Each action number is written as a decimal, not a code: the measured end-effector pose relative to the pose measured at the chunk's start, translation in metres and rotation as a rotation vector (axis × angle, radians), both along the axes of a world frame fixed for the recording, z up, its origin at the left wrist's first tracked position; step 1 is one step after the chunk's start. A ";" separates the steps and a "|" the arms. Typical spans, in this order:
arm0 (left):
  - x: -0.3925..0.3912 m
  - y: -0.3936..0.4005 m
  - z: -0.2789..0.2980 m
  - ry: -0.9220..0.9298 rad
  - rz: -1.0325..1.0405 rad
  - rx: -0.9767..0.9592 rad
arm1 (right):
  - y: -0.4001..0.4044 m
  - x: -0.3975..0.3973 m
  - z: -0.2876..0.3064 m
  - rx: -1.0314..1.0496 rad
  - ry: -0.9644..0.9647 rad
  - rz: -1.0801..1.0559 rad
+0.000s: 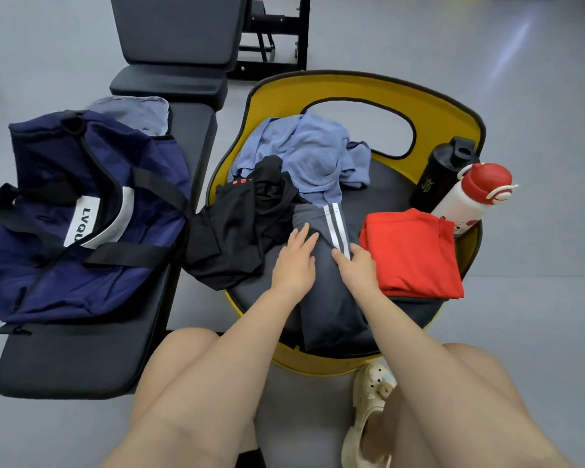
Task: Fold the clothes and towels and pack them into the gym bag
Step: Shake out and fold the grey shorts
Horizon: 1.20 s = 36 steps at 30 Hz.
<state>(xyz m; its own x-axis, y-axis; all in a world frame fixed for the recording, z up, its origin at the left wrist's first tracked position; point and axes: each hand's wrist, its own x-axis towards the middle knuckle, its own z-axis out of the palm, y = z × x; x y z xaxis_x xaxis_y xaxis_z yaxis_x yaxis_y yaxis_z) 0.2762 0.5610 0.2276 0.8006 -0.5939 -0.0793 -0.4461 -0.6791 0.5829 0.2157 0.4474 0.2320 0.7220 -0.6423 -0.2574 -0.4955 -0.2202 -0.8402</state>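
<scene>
Dark grey shorts with white side stripes [328,292] lie folded lengthwise on the black seat of a yellow chair [385,190]. My left hand [294,261] rests flat on them, fingers apart. My right hand [358,265] presses on them just right of the stripes. A folded red shirt [412,255] lies to the right. A crumpled black garment [237,231] and a crumpled light blue garment [311,153] lie behind and to the left. The navy gym bag [78,211] sits on a black bench to the left.
A black bottle [443,173] and a white bottle with a red lid [470,197] stand at the chair's right edge. A light blue cloth [139,113] lies behind the bag. The black bench [81,359] continues toward me. A beige clog [368,410] is on my foot.
</scene>
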 end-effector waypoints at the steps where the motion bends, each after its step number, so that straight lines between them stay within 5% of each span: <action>1: 0.000 -0.006 -0.002 -0.041 -0.066 0.065 | -0.004 -0.003 -0.003 -0.043 0.013 -0.006; 7: 0.006 -0.024 -0.023 -0.219 -0.286 0.375 | -0.004 -0.007 -0.019 -0.284 0.166 0.098; 12: 0.015 -0.025 -0.034 -0.133 -0.383 0.284 | 0.002 -0.015 -0.039 -0.760 0.124 0.334; 16: 0.021 -0.018 -0.032 0.038 -0.401 0.090 | 0.007 -0.017 -0.043 -0.799 0.153 0.414; 26: 0.031 -0.023 -0.045 -0.428 -0.372 0.463 | -0.002 0.000 -0.063 -0.783 0.338 0.511; 36: 0.076 -0.051 -0.048 -0.486 -0.335 0.529 | -0.030 0.047 -0.069 -0.819 0.292 0.470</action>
